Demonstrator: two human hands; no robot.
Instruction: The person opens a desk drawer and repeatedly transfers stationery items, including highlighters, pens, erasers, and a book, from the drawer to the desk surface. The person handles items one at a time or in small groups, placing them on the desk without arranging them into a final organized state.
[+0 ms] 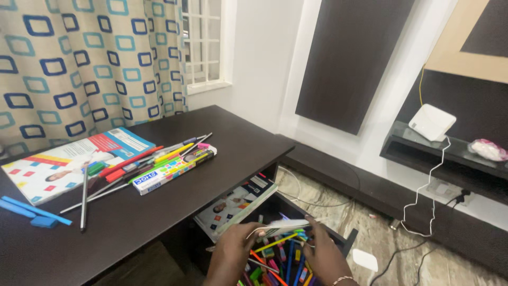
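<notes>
Two hands gripped one flat white packet (279, 228) over an open drawer (346, 244) of coloured pens: the left hand (236, 249) pinched its 9 o'clock end, the right hand (320, 253) its 3 o'clock end. Farther off, at 10 o'clock, loose pencils (132, 164) lay on the dark counter (233, 139).

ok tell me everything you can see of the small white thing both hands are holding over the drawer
The small white object looks flat and slim, like a thin box or case, mostly white with faint markings too blurred to make out. It lies roughly level, held between the left hand and the right hand, fingers gripping each end. It sits just above the open drawer full of coloured pens, below the dark desk's front edge.
</notes>
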